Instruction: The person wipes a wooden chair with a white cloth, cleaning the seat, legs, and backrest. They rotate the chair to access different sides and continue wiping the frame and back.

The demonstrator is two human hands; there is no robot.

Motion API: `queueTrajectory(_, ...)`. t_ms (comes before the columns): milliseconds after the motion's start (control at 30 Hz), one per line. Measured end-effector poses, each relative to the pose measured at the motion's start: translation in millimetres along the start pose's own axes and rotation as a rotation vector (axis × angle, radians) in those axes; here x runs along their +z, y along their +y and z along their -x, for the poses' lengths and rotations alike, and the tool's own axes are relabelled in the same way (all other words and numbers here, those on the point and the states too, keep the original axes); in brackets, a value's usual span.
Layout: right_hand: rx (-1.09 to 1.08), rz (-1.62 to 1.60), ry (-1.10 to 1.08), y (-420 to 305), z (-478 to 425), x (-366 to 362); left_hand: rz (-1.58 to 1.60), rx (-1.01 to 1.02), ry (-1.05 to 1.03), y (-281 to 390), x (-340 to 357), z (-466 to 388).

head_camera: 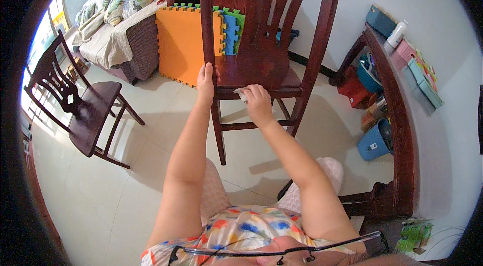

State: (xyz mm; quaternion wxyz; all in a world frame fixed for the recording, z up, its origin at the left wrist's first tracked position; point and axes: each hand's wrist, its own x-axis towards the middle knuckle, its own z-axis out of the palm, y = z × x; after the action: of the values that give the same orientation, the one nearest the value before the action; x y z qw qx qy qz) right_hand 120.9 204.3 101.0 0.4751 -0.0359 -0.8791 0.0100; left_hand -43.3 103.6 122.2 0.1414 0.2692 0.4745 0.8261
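Note:
A dark red-brown wooden chair (260, 71) stands in front of me, its backrest nearest and its slatted splat rising to the top of the view. My left hand (207, 81) grips the left back post near seat height, the fingers wrapped partly behind it. In my right hand (257, 100) is a crumpled white cloth or tissue (240, 94), pinched between thumb and fingers against the rear edge of the seat. The palm side of the right hand is hidden.
Another dark wooden chair (96, 111) stands at left. Behind are orange foam mats (181, 43) and a covered sofa (141, 43). At right, a wooden table (402, 152) bears a white bottle (397, 34) and boxes; a blue bin (371, 145) stands beneath it.

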Motion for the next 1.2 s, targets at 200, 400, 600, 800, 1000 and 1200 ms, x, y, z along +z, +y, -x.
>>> queueTrajectory(200,0.128,0.048,0.022,49.4,22.2,-43.5,-0.057,0.03,-0.009,2.8,2.7,5.9)
queueTrajectory(400,0.273,0.215,-0.142,76.5,35.3,-68.6,-0.17,0.082,-0.039,0.8,-5.1,7.2)
queueTrajectory(600,0.678,-0.144,-0.049,45.3,16.0,-92.6,-0.274,0.175,-0.059,14.5,-11.0,52.7)
queueTrajectory(800,0.643,-0.316,0.176,23.5,10.0,-95.1,-0.245,0.133,-0.225,1.4,-30.6,88.7)
queueTrajectory(1000,0.462,-0.276,0.205,-4.6,-4.9,-111.6,-0.329,0.146,-0.169,-7.0,-79.0,109.8)
queueTrajectory(1200,0.511,-0.283,0.17,-29.1,-3.1,-137.4,-0.502,0.217,-0.269,-26.1,-105.0,132.1)
